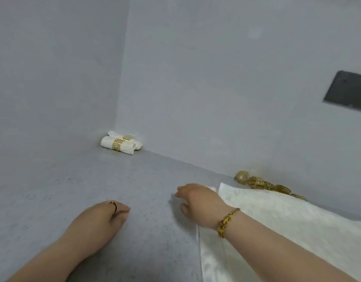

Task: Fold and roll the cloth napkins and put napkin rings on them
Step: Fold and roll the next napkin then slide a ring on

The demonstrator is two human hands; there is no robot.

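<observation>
Cloth napkins (287,226) lie flat and unrolled at the lower right of the frame, white, on the grey table (135,190). We cannot tell how many layers are stacked. Loose napkin rings (265,185), gold with a key pattern, sit in a row just beyond the far edge of the flat napkins, against the wall (216,98). Two rolled napkins (119,145) lie side by side in the corner at centre left, well apart from the flat ones, each wearing a gold ring.

We see the right hand (198,200) over the left edge of the flat napkins, palm down. Its fingers are relaxed and reach left above bare table, with the thumb apart from them; it grips nothing. The forearm crosses the napkins and carries a braided bracelet (226,221) at the wrist.

The left hand (100,218) rests on the table at lower centre left, fingers loosely bent with the tips together. We see nothing held in it. A thin finger ring (114,205) sits on one finger.

A dark panel (348,90) is set in the wall at the right edge.
</observation>
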